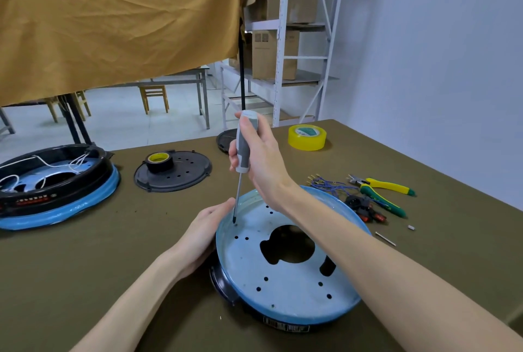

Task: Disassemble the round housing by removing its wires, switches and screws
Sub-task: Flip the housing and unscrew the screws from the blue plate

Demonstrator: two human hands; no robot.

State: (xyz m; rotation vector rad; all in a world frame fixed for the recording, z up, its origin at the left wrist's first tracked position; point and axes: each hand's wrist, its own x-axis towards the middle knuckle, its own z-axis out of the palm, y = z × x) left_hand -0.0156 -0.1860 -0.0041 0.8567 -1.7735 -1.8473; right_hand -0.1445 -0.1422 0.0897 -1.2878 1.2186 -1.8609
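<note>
Head view: round housing (283,281) on table (113,266), near centre. Left hand (206,227) grip clasps its rim; right hand (263,159) grip wraps the screwdriver (243,150), tip at a rim-side screw. Step, judged: screw removal; next needs steady downward pressure while turning.

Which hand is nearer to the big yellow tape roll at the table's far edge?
Right. The right hand, gripping the screwdriver, is just left of the yellow tape roll. The left hand holds the rim of the round housing, closer to the person and farther away.
</note>
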